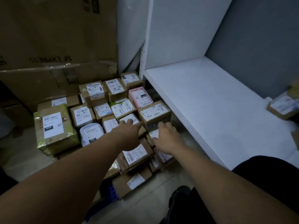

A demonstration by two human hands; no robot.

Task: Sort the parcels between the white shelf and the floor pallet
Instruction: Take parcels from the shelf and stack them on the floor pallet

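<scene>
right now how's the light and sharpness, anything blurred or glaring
Head view is dim, white shelf brightest, glare on tape across the big carton; head view blurs the parcel at the shelf's right edge; the right hand and the small parcel it grips look sharp.

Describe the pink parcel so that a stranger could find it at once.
Find the white shelf; parcels lie piled on the floor left of it. The pink parcel sits at the pile's edge nearest the shelf, and it alone is pink.
</scene>
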